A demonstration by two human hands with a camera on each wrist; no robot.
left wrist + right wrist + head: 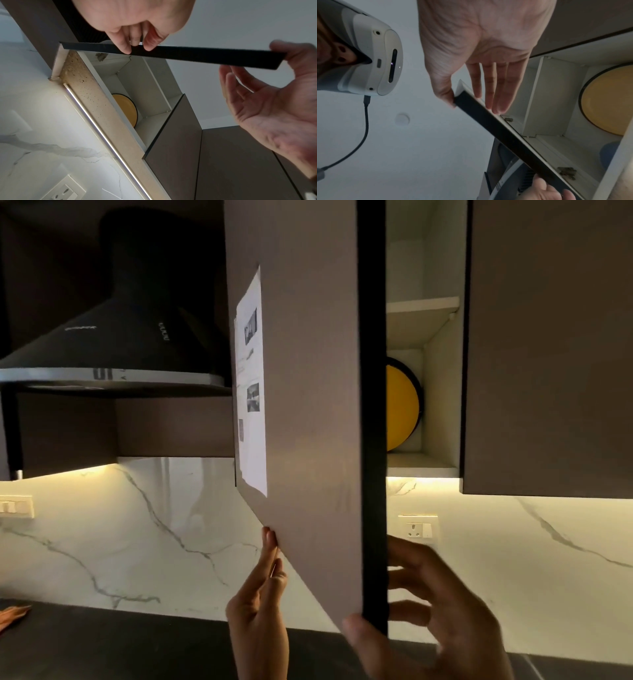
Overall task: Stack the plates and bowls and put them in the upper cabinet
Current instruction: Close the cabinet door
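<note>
Cabinet door (pixel 308 392): brown, swung partly out from the upper cabinet (pixel 442 405), its dark bottom edge seen from both wrist views.
Paper sheet (pixel 251 392): stuck on the door's outer face, near the hinge-side edge, printed with small pictures.
Left hand (pixel 260 594): raised to the door's bottom edge about midway along it; fingertips (pixel 126 48) curl over that edge and pinch it.
Right hand (pixel 428 604): at the door's free lower corner; thumb on the outer face, fingers (pixel 493 94) straight and close together behind the inner face, so the corner sits between thumb and fingers.
Yellow plate (pixel 402 404): black-rimmed, standing on edge on the cabinet's lower shelf, leaning against the back wall toward the right side.
Upper shelf (pixel 423 302): white board above the plate; what it carries cannot be told.
Range hood (pixel 113 337): black, left of the door.
Backsplash (pixel 137 529): white marbled, lit by a strip under the cabinet.
Wall socket (pixel 418 527): on the backsplash just below the cabinet's bottom edge.
Counter (pixel 120 642): dark, along the bottom.
</note>
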